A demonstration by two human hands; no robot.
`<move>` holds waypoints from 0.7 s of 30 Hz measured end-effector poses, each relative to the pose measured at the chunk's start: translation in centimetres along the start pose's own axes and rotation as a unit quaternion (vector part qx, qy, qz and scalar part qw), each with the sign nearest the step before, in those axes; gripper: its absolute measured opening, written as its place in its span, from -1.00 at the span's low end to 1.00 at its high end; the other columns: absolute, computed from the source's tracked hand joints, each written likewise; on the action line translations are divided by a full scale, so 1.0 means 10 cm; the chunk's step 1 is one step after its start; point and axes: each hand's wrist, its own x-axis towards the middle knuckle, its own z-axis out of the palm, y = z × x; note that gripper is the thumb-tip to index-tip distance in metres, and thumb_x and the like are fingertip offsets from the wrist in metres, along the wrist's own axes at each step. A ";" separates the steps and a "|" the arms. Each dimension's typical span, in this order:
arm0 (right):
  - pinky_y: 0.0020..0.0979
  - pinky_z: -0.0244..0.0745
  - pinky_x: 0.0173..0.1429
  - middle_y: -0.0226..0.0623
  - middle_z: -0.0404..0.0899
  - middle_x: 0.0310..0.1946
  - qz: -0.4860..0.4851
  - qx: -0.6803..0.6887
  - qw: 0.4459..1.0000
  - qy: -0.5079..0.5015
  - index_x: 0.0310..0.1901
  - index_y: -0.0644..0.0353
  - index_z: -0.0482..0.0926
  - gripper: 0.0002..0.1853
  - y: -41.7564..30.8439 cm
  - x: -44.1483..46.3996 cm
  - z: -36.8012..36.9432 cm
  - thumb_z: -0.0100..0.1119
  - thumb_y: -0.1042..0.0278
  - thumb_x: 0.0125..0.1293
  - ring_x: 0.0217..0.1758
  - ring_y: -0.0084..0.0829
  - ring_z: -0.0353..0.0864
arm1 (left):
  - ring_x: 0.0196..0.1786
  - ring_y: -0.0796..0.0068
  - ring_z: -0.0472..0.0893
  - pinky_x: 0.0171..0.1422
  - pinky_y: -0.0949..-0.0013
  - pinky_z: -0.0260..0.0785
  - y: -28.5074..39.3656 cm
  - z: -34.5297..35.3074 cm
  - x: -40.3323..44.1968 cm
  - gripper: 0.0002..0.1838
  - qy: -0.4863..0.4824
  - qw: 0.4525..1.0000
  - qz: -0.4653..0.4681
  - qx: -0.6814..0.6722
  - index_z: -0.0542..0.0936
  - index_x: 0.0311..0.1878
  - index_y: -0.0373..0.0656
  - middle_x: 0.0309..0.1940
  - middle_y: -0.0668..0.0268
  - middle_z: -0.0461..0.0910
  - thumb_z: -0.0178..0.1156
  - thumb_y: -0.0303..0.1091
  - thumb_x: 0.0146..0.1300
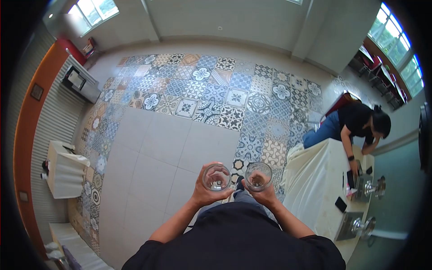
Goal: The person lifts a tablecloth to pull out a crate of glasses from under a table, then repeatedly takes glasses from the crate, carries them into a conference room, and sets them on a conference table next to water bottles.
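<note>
My left hand (203,191) is wrapped round a clear drinking glass (217,177), seen from above with its round rim facing up. In my right hand (264,194) is a second clear drinking glass (258,177), also upright. Both glasses are held out in front of my body at about the same height, side by side with a narrow gap between them. Their insides look clear, though reflections and the fingers behind the glass make the contents hard to judge.
On the right, a person (360,121) leans over a cloth-covered table (310,173) holding a black phone (340,204) and metal stands (355,225). Patterned tiles border the grey floor (157,148). A white-draped table (67,173) stands at left, near a counter with an orange edge (27,126).
</note>
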 end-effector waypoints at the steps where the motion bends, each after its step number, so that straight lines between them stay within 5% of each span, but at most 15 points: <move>1: -0.39 0.43 -0.31 -0.36 0.57 -0.50 -0.009 -0.020 1.000 -0.017 -0.34 0.22 0.57 -0.75 -0.07 0.26 -0.07 0.49 0.34 0.34 -0.44 -0.55 0.49 | 0.04 0.45 0.65 0.00 0.37 0.63 0.00 -0.05 0.16 -0.02 0.014 1.000 0.002 -0.003 0.24 0.42 -0.09 0.11 0.14 0.56 0.64 -0.55 -0.02; 10: -0.34 0.38 -0.35 -0.35 0.50 -0.53 -0.048 -0.043 0.980 -0.189 -0.36 0.19 0.55 -0.67 -0.17 2.40 0.55 0.53 0.20 0.33 -0.46 -0.50 0.42 | -0.18 0.59 0.63 -0.16 0.47 0.54 -0.06 -1.01 1.01 -0.06 0.183 0.983 0.017 -0.016 0.30 0.39 -0.23 0.03 0.20 0.61 0.65 -0.55 -0.05; 21: -0.45 0.30 -0.36 -0.47 0.46 -0.53 -0.099 -0.012 0.955 -0.280 -0.36 0.20 0.52 -0.71 -0.93 4.71 2.59 0.50 0.32 0.35 -0.43 -0.65 0.36 | -0.18 0.60 0.61 -0.15 0.47 0.52 0.05 -3.53 2.13 -0.07 0.272 0.957 0.021 0.096 0.28 0.39 -0.22 0.05 0.20 0.59 0.60 -0.56 -0.04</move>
